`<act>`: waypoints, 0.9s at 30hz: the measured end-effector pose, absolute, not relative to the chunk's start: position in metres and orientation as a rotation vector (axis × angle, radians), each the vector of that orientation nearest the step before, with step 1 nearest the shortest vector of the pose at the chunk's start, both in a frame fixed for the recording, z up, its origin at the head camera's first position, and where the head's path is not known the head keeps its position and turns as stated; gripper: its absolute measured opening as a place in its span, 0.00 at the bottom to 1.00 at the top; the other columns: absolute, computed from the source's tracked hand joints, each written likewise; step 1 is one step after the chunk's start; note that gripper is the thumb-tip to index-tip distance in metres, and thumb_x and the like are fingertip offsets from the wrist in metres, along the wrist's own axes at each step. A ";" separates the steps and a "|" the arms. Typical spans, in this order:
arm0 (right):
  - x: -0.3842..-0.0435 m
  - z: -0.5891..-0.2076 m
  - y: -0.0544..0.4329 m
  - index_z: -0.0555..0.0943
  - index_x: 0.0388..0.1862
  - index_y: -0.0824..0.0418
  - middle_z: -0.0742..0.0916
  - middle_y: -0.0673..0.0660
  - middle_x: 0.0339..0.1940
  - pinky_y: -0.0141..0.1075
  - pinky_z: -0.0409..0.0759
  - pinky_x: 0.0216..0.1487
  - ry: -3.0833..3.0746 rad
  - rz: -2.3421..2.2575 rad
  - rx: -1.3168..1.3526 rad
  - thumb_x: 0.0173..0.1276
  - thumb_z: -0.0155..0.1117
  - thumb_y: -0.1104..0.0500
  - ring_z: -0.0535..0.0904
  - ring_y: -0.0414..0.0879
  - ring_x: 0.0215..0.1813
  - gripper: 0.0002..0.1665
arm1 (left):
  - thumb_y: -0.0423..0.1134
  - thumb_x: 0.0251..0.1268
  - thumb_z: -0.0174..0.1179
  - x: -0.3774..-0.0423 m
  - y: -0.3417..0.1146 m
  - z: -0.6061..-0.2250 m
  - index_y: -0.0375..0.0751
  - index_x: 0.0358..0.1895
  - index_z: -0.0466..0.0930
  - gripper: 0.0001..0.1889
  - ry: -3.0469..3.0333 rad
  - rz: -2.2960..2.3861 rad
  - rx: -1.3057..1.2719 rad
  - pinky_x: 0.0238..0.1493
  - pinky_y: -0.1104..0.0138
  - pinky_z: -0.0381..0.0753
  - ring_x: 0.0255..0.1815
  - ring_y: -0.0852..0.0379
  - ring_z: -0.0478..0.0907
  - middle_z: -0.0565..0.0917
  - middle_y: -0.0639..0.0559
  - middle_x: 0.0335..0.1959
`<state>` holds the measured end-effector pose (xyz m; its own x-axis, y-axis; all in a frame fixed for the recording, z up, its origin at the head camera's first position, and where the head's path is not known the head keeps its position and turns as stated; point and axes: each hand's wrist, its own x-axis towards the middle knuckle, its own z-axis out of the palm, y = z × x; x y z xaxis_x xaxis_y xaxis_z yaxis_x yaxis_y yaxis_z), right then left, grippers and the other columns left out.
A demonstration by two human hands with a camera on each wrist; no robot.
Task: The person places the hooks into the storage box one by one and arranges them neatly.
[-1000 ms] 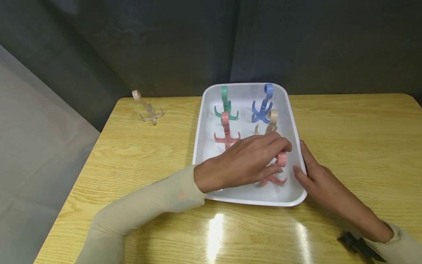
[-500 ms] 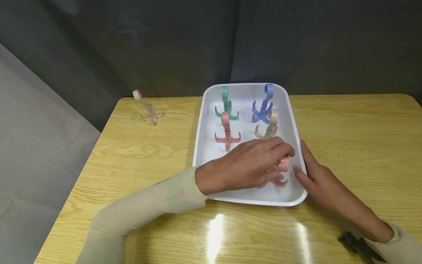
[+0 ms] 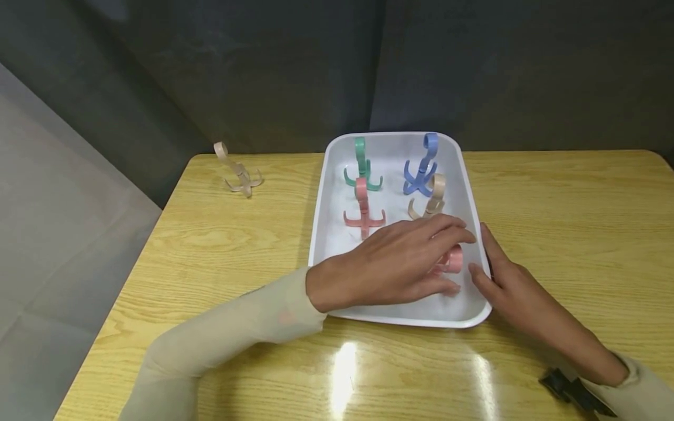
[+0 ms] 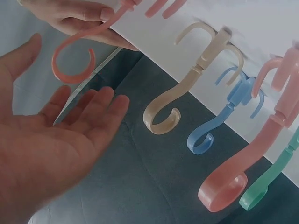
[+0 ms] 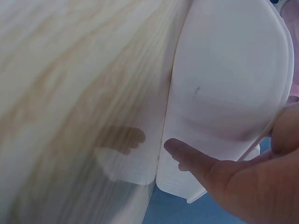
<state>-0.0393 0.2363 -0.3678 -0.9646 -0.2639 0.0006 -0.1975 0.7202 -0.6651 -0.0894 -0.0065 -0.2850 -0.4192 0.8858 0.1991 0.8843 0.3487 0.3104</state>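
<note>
My left hand (image 3: 392, 260) hovers over the front right of the white tray (image 3: 411, 321), its fingers spread around a pink claw hook (image 3: 454, 260). In the left wrist view that hook's curled end (image 4: 74, 77) hangs between thumb and fingers, with a gap on either side. My right hand (image 3: 521, 292) holds the tray's right side, thumb at the rim and fingers along the outer wall (image 5: 219, 112). Also upright in the tray are a second pink hook (image 3: 363, 219), a beige hook (image 3: 436, 196), a blue hook (image 3: 421, 172) and a green hook (image 3: 363, 169). The left hand hides the tray's front left part.
Another beige hook (image 3: 243, 182) stands on the wooden table (image 3: 221, 245), at its far left corner. Dark cloth (image 3: 263, 76) hangs right behind the table's back edge. A small black object (image 3: 568, 389) lies by the right sleeve.
The left hand's fingers pinched the front pink hook and lowered it slightly towards the tray floor, then spread off it. The right hand stays on the tray's side.
</note>
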 end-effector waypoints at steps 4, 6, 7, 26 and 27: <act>-0.040 -0.368 0.237 0.37 0.85 0.70 0.74 0.86 0.64 0.65 0.80 0.50 2.821 -1.073 -0.375 0.83 0.51 0.64 0.81 0.70 0.54 0.45 | 0.54 0.72 0.67 -0.089 -0.008 -0.282 0.42 0.73 0.71 0.33 2.590 0.562 1.699 0.74 0.67 0.62 0.75 0.55 0.67 0.70 0.48 0.75; -0.040 -0.367 0.237 0.37 0.85 0.71 0.74 0.86 0.64 0.65 0.79 0.50 2.822 -1.067 -0.374 0.83 0.51 0.64 0.81 0.70 0.54 0.45 | 0.55 0.72 0.67 -0.089 -0.009 -0.280 0.43 0.74 0.70 0.34 2.602 0.547 1.718 0.76 0.66 0.58 0.77 0.55 0.65 0.69 0.47 0.76; -0.040 -0.367 0.237 0.37 0.84 0.71 0.73 0.86 0.65 0.65 0.79 0.51 2.821 -1.065 -0.372 0.83 0.51 0.64 0.81 0.70 0.55 0.45 | 0.56 0.72 0.66 -0.089 -0.010 -0.279 0.43 0.75 0.69 0.35 2.609 0.537 1.725 0.78 0.66 0.56 0.78 0.55 0.63 0.68 0.47 0.77; -0.038 -0.365 0.235 0.34 0.86 0.66 0.69 0.85 0.70 0.65 0.79 0.51 2.800 -1.099 -0.366 0.82 0.51 0.66 0.79 0.71 0.58 0.47 | 0.64 0.76 0.56 -0.073 -0.030 -0.256 0.46 0.86 0.48 0.46 2.716 0.328 1.708 0.79 0.55 0.21 0.83 0.56 0.23 0.37 0.46 0.87; -0.038 -0.366 0.235 0.34 0.86 0.66 0.69 0.85 0.70 0.65 0.78 0.51 2.800 -1.096 -0.363 0.82 0.51 0.66 0.79 0.71 0.58 0.47 | 0.64 0.76 0.56 -0.073 -0.033 -0.254 0.46 0.86 0.47 0.46 2.717 0.344 1.708 0.79 0.54 0.21 0.83 0.57 0.22 0.37 0.46 0.87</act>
<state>-0.0384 0.2354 -0.3655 -0.9649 -0.2619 -0.0181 -0.1800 0.7104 -0.6804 -0.0730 -0.0325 -0.2545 -0.4376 0.8800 0.1847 0.8983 0.4187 0.1334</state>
